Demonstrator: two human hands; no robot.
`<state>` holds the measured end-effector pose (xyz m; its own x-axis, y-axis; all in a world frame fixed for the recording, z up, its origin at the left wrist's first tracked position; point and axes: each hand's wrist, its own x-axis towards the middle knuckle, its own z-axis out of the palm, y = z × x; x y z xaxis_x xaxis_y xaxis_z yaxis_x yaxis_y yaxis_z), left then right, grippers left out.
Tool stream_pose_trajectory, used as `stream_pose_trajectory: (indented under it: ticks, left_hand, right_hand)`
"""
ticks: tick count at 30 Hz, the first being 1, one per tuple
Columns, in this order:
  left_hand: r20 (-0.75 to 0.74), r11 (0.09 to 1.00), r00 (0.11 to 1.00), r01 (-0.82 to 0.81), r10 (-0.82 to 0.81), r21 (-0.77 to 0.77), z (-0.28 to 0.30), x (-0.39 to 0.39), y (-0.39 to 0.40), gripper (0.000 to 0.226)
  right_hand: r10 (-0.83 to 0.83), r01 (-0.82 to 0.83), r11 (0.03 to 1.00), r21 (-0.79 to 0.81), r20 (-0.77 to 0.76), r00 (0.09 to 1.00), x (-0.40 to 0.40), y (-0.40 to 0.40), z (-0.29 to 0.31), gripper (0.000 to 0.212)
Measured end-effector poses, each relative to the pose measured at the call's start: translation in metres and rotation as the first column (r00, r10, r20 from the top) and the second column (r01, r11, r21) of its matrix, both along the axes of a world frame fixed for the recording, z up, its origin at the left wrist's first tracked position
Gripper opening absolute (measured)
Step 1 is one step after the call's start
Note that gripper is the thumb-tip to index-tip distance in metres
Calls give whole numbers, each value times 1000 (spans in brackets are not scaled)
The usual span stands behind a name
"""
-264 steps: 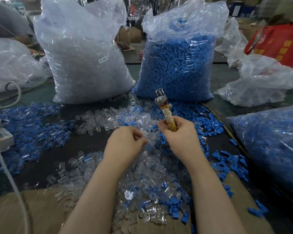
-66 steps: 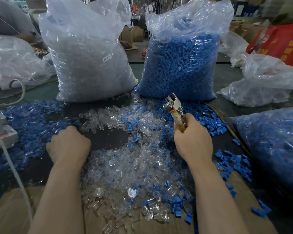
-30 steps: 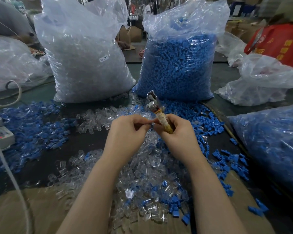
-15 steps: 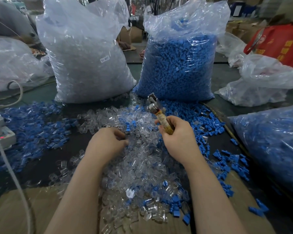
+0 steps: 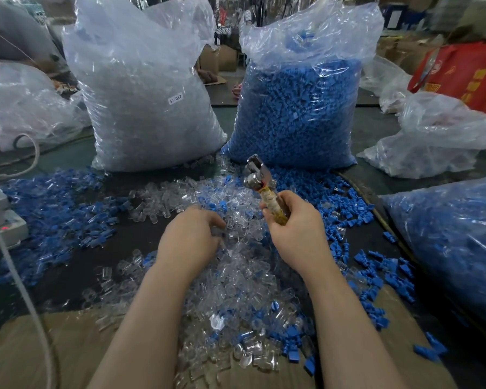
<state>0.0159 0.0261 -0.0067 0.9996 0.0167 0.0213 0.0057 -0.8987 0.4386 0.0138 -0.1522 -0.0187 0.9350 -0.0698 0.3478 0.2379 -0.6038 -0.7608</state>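
My right hand (image 5: 296, 230) grips the yellowish taped handle of a small metal-headed tool (image 5: 257, 175), which points up and away from me. My left hand (image 5: 191, 237) lies knuckles-up on the heap of clear plastic caps (image 5: 236, 279), its fingertips curled down among them; blur hides whether it holds one. Loose blue plastic parts (image 5: 345, 209) lie scattered to the right of the heap and more blue parts (image 5: 59, 211) to the left.
A tall bag of clear caps (image 5: 143, 108) and a tall bag of blue parts (image 5: 300, 108) stand behind the heap. Another bag of blue parts (image 5: 458, 242) lies at the right. A white device (image 5: 0, 220) with a cable sits at the left. Brown cardboard (image 5: 40, 355) covers the near edge.
My left hand has moved right and forward across the clear heap, closer to my right hand. The right hand and tool have barely shifted.
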Motion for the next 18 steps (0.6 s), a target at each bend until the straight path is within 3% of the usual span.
stream_pose_trajectory:
  ticks: [4, 7, 12, 15, 18]
  left_hand:
    - [3, 999, 1000, 22, -21, -27, -3, 0, -1, 17]
    - [44, 974, 999, -16, 26, -224, -2, -1, -2, 9]
    - [26, 708, 996, -43, 86, -704, 13, -4, -11, 10]
    - [-14, 572, 998, -48, 63, -819, 17, -4, -17, 15]
    - [-26, 492, 1000, -24, 4, -871, 19, -6, -21, 21]
  right_hand:
    - [-31, 31, 1000, -4, 37, 999, 1, 0, 0, 8]
    - [-41, 40, 999, 36, 19, 999, 1, -2, 0, 7]
    - [-31, 30, 982, 187, 5, 1000, 1, -3, 0, 7]
    - [-6, 0, 967, 256, 24, 1000, 1, -3, 1, 8]
    - [13, -25, 952, 305, 40, 999, 0, -2, 3, 10]
